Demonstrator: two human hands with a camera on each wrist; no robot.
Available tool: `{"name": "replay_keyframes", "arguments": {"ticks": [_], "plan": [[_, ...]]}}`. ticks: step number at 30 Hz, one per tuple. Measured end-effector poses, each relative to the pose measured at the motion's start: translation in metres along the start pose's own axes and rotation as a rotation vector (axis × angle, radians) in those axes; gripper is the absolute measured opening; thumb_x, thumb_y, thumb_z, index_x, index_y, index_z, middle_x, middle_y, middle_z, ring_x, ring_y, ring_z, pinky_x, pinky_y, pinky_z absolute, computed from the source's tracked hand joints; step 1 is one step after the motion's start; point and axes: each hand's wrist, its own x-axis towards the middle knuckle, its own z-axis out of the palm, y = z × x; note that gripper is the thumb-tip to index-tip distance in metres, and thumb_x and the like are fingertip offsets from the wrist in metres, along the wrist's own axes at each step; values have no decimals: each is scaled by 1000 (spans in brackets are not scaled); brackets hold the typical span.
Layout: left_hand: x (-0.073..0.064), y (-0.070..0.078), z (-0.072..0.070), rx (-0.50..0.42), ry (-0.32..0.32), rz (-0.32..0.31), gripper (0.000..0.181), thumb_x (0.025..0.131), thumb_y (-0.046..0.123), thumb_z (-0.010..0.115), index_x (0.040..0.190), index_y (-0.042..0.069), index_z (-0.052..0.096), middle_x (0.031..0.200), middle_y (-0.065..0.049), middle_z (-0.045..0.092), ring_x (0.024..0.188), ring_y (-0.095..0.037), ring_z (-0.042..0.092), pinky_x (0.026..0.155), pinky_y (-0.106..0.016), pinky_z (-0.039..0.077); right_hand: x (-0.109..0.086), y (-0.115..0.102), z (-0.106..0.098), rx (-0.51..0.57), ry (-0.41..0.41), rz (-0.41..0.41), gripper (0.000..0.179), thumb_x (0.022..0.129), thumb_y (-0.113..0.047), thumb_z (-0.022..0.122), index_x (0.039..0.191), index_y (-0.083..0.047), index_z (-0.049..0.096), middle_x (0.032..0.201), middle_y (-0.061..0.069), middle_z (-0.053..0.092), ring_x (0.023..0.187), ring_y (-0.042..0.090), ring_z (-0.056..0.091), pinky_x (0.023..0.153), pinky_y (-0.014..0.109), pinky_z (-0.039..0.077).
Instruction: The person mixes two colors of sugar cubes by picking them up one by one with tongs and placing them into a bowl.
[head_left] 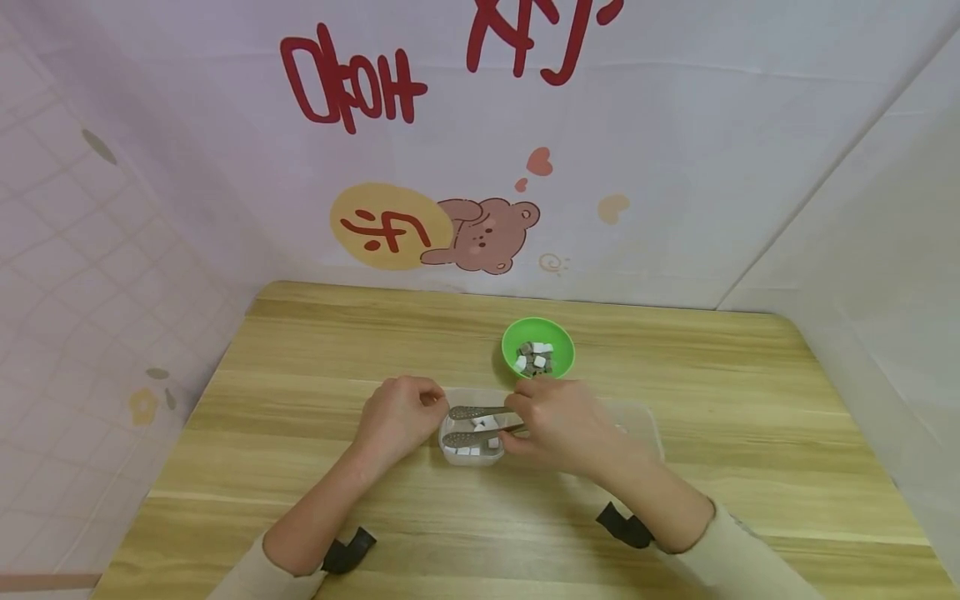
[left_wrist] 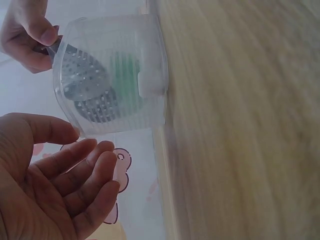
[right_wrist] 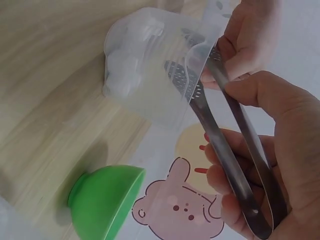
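Observation:
My right hand [head_left: 558,425] holds a pair of metal tongs [right_wrist: 227,142], fingers and thumb around the two arms. The perforated ends of the tongs stand apart and reach into a clear plastic container [head_left: 471,460], with no cube visible between them. White cubes [head_left: 474,451] lie on the container's bottom. On the container's left side, my left hand [head_left: 397,421] pinches the rim by a corner with thumb and index finger; its other fingers [left_wrist: 102,185] are loosely bent. Just behind the right hand stands a green bowl [head_left: 570,354] with white and grey-brown cubes [head_left: 536,358].
More clear plastic [head_left: 648,425] extends to the right behind the right forearm; whether it is a separate container I cannot tell. Black straps [head_left: 626,527] hang at both wrists. A printed cloth [head_left: 660,167] hangs behind the wooden table [head_left: 750,400].

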Motion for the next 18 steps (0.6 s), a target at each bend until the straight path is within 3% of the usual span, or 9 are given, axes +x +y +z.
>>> {"name": "replay_keyframes", "arguments": {"ticks": [7, 18], "plan": [[0, 0, 0, 9, 6, 7, 13, 87, 17, 68, 83, 17, 80, 75, 7, 70, 67, -10, 61, 62, -35, 49, 6, -4, 1, 0, -57, 3, 31, 73, -35, 84, 69, -17, 59, 68, -8, 46, 55, 7, 37, 45, 23, 30], [0, 1, -1, 5, -5, 0, 12, 88, 17, 69, 85, 17, 81, 75, 6, 69, 65, -11, 60, 61, -34, 48, 13, -7, 6, -27, -110, -49, 31, 73, -36, 84, 65, -16, 61, 66, -6, 49, 53, 9, 39, 45, 25, 32]]}}
